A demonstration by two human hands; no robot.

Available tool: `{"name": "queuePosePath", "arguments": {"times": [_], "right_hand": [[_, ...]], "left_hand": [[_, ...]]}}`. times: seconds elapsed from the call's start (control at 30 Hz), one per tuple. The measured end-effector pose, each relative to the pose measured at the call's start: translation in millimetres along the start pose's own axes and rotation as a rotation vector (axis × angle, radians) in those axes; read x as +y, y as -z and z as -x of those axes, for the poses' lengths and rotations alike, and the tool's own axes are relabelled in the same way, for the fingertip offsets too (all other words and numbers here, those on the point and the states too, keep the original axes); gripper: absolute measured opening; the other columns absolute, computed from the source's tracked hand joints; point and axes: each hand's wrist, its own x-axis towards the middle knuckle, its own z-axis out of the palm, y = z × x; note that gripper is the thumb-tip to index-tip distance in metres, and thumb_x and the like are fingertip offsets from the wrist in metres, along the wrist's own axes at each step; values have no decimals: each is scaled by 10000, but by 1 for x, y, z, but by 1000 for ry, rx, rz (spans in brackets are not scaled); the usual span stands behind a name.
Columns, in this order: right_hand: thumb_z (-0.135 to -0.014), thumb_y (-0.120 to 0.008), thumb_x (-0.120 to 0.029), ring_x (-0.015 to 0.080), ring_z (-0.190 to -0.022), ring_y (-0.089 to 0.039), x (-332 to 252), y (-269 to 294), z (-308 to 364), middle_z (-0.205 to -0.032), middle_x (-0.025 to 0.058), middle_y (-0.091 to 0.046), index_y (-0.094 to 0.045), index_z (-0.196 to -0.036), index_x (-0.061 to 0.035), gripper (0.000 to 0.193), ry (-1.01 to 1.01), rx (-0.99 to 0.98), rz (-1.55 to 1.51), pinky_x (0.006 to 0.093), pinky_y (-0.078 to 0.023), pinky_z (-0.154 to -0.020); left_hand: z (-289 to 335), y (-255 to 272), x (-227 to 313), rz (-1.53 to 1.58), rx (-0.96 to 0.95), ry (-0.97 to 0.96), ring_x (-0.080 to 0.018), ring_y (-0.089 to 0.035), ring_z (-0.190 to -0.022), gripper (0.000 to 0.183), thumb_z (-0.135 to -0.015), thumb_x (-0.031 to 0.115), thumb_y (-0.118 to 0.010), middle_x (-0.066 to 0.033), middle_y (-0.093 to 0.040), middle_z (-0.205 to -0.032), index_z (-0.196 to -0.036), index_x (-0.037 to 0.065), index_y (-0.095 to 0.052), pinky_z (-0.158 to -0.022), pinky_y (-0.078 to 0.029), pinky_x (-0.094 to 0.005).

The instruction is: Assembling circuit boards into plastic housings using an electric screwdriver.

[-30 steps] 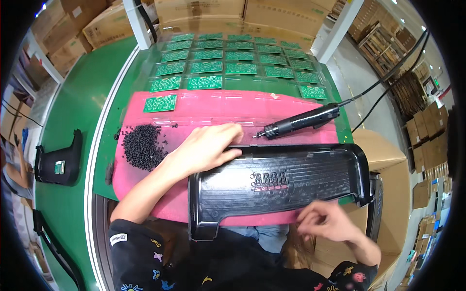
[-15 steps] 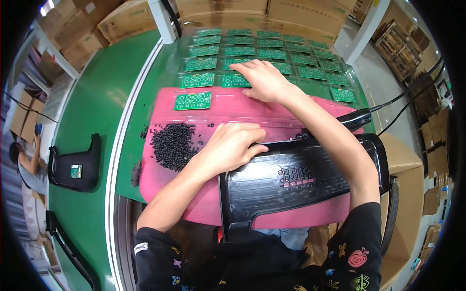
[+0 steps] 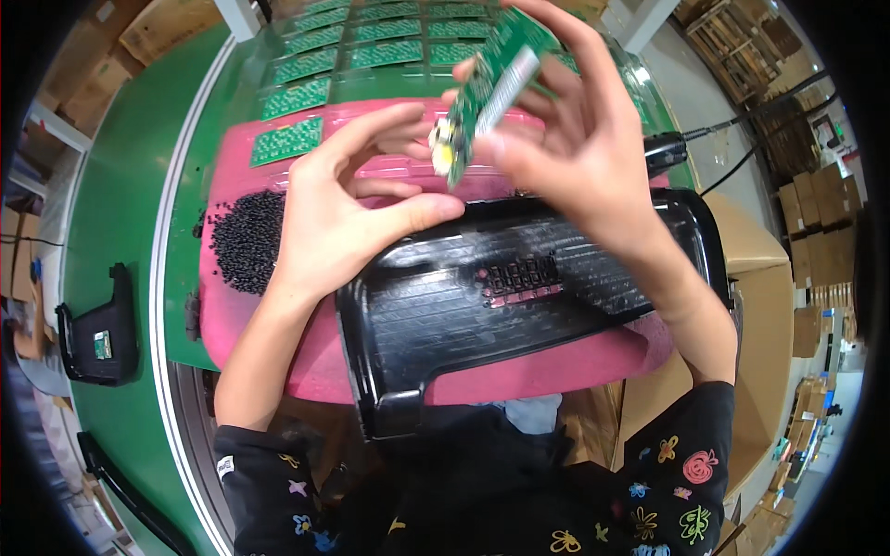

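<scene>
A green circuit board (image 3: 501, 83) is raised and tilted above the pink mat (image 3: 482, 375), gripped between the thumb and fingers of my right hand (image 3: 593, 157). White and yellow parts show at its lower end. My left hand (image 3: 320, 208) is open, fingers curved and apart, close to that lower end; I see no hold on the board. Below both hands lies a glossy black plastic housing (image 3: 426, 301) with a row of small cut-out windows. To the left of it, partly behind my left wrist, is a heap of tiny black screw-like pieces (image 3: 243, 243).
Several green boards (image 3: 385, 54) lie in rows in clear trays at the back, one board (image 3: 287, 141) nearest on the left. A black corded tool (image 3: 664, 154) rests behind the housing's right end. Another black housing (image 3: 97, 338) lies far left. A cardboard box (image 3: 756, 343) stands right.
My right hand has picked up a circuit board from the rows and brought it up nearer. My left hand has risen from the housing's edge and opened. The view has shifted.
</scene>
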Motion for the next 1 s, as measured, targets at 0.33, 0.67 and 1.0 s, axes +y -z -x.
{"name": "queuePosePath", "arguments": {"times": [0.33, 0.67, 1.0], "right_hand": [[-816, -745, -76, 228, -1113, -616, 2, 58, 98, -1216, 184, -606, -470, -1328, 57, 596, -22, 65, 219, 348, -527, -919], [-632, -864, -177, 310, -1108, -544, 25, 97, 112, -1181, 112, -594, -624, -1062, -33, 513, -79, -328, 694, 405, -451, -952], [-619, -860, -140, 337, -1132, -510, 28, 93, 113, -1183, 111, -568, -598, -1069, -34, 532, -82, -325, 727, 418, -433, -964]], "left_hand": [[23, -18, 3, -204, -273, -1, -118, -647, -777, 537, -666, 53, -843, -21, -643, -832, -1141, 28, -594, -667, -586, -274], [20, -31, -2, -771, -688, -1, -199, -561, -529, 523, -624, 263, -866, -17, -528, -611, -1015, 82, -571, -494, -415, -325], [16, -31, -4, -799, -683, -3, -208, -561, -551, 518, -610, 274, -864, -16, -503, -618, -1001, 82, -583, -508, -419, -336]]}}
